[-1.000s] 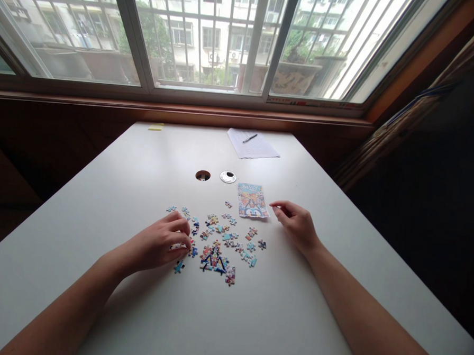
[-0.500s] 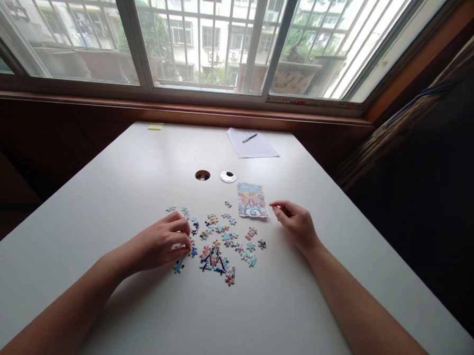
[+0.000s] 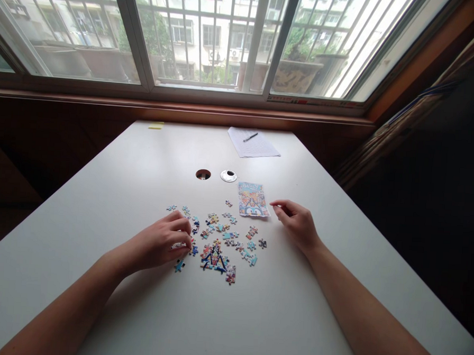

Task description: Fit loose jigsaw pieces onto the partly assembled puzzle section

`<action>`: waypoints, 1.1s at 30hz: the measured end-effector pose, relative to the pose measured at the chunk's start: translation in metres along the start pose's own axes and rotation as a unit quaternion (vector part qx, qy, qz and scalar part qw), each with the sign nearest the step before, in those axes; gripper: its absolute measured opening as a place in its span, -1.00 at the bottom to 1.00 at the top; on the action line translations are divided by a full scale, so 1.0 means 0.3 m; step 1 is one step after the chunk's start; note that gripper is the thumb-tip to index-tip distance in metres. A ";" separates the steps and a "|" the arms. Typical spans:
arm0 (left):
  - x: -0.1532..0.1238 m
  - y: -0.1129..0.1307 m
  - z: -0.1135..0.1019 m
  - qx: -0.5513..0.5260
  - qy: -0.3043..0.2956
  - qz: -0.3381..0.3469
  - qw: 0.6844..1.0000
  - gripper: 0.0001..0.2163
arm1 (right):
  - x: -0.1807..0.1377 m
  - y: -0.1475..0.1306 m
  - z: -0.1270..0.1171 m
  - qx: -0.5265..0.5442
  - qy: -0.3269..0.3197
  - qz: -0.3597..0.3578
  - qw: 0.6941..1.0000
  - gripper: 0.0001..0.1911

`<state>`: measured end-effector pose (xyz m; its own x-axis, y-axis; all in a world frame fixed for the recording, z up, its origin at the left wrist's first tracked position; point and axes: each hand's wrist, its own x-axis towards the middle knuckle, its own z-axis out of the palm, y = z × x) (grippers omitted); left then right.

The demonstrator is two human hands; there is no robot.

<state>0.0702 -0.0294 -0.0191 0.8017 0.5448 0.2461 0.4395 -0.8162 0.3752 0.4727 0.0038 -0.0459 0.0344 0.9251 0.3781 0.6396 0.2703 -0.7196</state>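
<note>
My left hand [image 3: 165,238] is bent over the left side of the scattered jigsaw pieces, its thumb and fingertips drawn together beside a dark blue piece [image 3: 194,250]. Whether anything is pinched there is hidden. A teal piece [image 3: 179,265] lies just below that hand. Right of it sits a joined section [image 3: 214,258] of the puzzle with a dark blue zigzag pattern, and a reddish piece [image 3: 231,274] at its lower right corner. My right hand [image 3: 296,223] rests on the table, empty, thumb and index finger slightly apart, near the right edge of a colourful picture sheet [image 3: 253,200].
Several loose pieces [image 3: 229,235] spread between the hands. Farther back, the white table [image 3: 174,153] has a round cable hole [image 3: 203,174] with a silver ring cover [image 3: 228,176] beside it. Papers [image 3: 258,147] with a pen [image 3: 251,137] and a yellow note [image 3: 156,125] lie by the window.
</note>
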 end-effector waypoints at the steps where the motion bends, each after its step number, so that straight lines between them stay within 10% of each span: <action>1: 0.001 0.001 -0.001 -0.001 0.000 0.002 1.000 -0.93 | 0.000 0.001 0.000 -0.002 0.000 -0.001 1.000 -0.74; 33: -0.006 0.006 -0.029 -0.010 0.005 -0.002 1.000 -0.91 | 0.000 0.013 0.002 -0.008 -0.001 -0.007 1.000 -0.72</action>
<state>0.0659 -0.0301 -0.0111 0.7958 0.5499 0.2536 0.4343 -0.8102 0.3938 0.4748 0.0051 -0.0490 0.0240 0.9222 0.3858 0.6527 0.2779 -0.7048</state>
